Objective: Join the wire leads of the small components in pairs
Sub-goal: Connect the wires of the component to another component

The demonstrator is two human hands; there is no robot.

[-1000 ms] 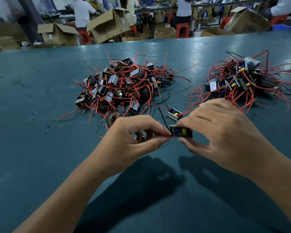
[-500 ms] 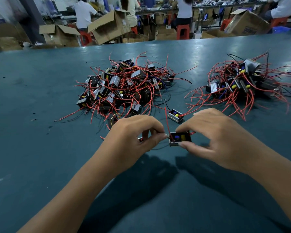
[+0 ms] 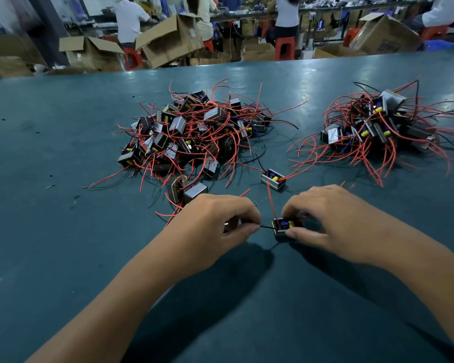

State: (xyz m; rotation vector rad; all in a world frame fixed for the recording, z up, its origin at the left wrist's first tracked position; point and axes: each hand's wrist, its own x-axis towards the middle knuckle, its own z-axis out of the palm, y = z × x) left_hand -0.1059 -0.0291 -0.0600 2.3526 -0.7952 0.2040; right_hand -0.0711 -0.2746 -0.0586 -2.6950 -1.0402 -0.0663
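A: While the left hand (image 3: 215,221) pinches a thin black lead (image 3: 266,227) at its fingertips, the right hand (image 3: 323,218) grips a small component (image 3: 285,226) against the bench (image 3: 50,142), thumb on the near edge, fingers curled over the top

B: And that black lead runs straight between the two hands, with a red lead (image 3: 271,203) rising off the same component. Is the left hand holding a second part too?

A: Something metallic peeks out beneath its fingers, but I cannot tell what it is

B: How far along, would you say?

A: By my reckoning, early to middling. The big pile (image 3: 194,134) straight ahead looks like loose stock, leads splayed everywhere. The smaller pile (image 3: 372,129) far right may be the finished pairs, though I can't confirm any joins from here

B: One loose component (image 3: 273,179) sits just beyond the hands, and two more (image 3: 189,192) near the left knuckles

A: So plenty left, judging by that heap
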